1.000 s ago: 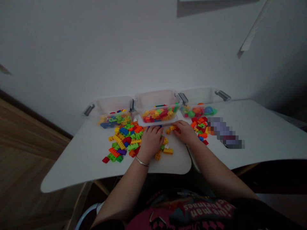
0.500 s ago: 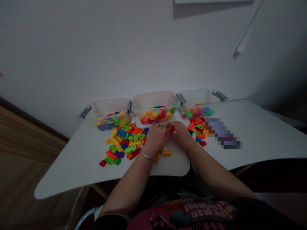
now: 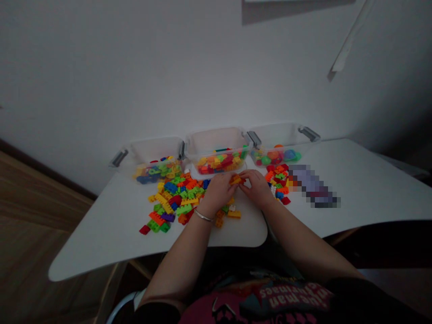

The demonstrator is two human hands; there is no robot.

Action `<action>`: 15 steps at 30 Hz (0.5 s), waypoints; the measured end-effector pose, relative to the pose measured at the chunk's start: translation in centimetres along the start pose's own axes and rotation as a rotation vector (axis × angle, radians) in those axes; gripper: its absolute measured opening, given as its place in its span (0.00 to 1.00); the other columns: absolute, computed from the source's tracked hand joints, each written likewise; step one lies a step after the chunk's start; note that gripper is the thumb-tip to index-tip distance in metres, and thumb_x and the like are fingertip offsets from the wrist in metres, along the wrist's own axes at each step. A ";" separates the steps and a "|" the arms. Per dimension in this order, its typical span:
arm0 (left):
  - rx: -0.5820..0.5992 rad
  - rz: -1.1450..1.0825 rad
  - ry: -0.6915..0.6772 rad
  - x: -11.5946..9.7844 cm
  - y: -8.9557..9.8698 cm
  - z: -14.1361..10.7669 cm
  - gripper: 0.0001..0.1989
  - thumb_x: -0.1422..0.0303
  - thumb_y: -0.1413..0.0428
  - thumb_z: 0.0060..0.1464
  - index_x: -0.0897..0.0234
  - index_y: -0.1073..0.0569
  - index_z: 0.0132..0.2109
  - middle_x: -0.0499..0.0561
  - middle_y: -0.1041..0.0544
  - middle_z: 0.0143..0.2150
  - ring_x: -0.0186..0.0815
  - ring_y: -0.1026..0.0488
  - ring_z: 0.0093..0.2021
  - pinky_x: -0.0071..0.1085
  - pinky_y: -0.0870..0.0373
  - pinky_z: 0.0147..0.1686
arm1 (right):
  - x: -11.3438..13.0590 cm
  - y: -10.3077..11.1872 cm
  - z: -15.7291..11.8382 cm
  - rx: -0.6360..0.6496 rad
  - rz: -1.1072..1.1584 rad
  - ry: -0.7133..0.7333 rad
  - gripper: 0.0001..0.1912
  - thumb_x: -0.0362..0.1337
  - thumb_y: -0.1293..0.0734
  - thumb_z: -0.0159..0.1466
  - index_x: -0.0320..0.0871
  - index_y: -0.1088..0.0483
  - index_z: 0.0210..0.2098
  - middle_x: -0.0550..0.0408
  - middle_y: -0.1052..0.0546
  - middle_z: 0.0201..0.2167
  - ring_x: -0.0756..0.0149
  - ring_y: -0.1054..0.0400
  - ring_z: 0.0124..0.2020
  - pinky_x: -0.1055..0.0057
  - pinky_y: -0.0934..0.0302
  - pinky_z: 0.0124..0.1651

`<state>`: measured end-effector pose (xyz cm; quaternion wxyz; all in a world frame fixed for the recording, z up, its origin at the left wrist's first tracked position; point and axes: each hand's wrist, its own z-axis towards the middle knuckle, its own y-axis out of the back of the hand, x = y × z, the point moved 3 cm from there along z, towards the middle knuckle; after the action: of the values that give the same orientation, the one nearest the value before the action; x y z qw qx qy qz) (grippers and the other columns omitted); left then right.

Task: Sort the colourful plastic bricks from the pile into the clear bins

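Between my two hands is a small orange brick piece (image 3: 236, 179), held above the white table just in front of the middle bin. My left hand (image 3: 220, 191), with a bracelet at the wrist, has its fingers closed on the piece's left side. My right hand (image 3: 257, 188) pinches it from the right. Beside my left hand spreads a pile of mixed toy bricks (image 3: 184, 193). A smaller brick pile (image 3: 279, 180) lies beyond my right hand. A yellow brick (image 3: 234, 215) rests below my hands, near a few others.
Three clear bins stand along the wall: a left bin (image 3: 157, 148), a middle bin (image 3: 216, 137) and a right bin (image 3: 276, 132), each holding coloured pieces. A pixelated object (image 3: 313, 185) lies on the white table (image 3: 364, 189) at the right.
The orange piece now shows more between my fingers, turned and slightly to the left. My left hand has shifted a little left, uncovering bricks beneath it.
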<state>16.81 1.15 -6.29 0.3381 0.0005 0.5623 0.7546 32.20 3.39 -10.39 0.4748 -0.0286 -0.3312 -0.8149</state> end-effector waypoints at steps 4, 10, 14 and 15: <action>-0.029 -0.119 0.048 0.5 0.1 0.0 0.12 0.68 0.46 0.60 0.64 0.30 0.51 0.55 0.22 0.46 0.42 0.26 0.46 0.39 0.31 0.48 | 0.2 0.1 0.1 -0.034 0.013 0.012 0.05 0.32 0.34 0.62 0.46 0.32 0.38 0.50 0.22 0.39 0.58 0.29 0.43 0.56 0.33 0.47; -0.184 -0.389 0.069 1.5 0.1 0.0 0.11 0.66 0.46 0.59 0.61 0.34 0.48 0.54 0.24 0.46 0.39 0.25 0.46 0.37 0.29 0.47 | -0.1 0.1 0.1 -0.024 0.013 -0.021 0.08 0.34 0.35 0.65 0.47 0.30 0.45 0.50 0.21 0.43 0.58 0.27 0.45 0.56 0.32 0.50; -0.319 -0.689 0.039 2.1 0.0 -0.1 0.12 0.64 0.47 0.61 0.59 0.38 0.49 0.54 0.23 0.45 0.38 0.23 0.46 0.38 0.27 0.47 | -0.3 0.2 0.1 -0.065 0.006 -0.008 0.08 0.34 0.35 0.65 0.46 0.31 0.44 0.50 0.20 0.42 0.58 0.26 0.44 0.56 0.30 0.48; -0.358 -0.720 0.038 2.2 0.0 -0.1 0.12 0.64 0.47 0.61 0.59 0.39 0.50 0.54 0.22 0.45 0.38 0.23 0.45 0.38 0.27 0.47 | -0.2 0.3 0.2 -0.077 0.007 -0.005 0.08 0.34 0.34 0.64 0.47 0.31 0.44 0.50 0.20 0.41 0.58 0.26 0.43 0.56 0.30 0.47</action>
<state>15.01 2.19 -7.17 0.5652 -0.2694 0.3922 0.6740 32.53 3.57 -10.21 0.4755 -0.0498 -0.3007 -0.8252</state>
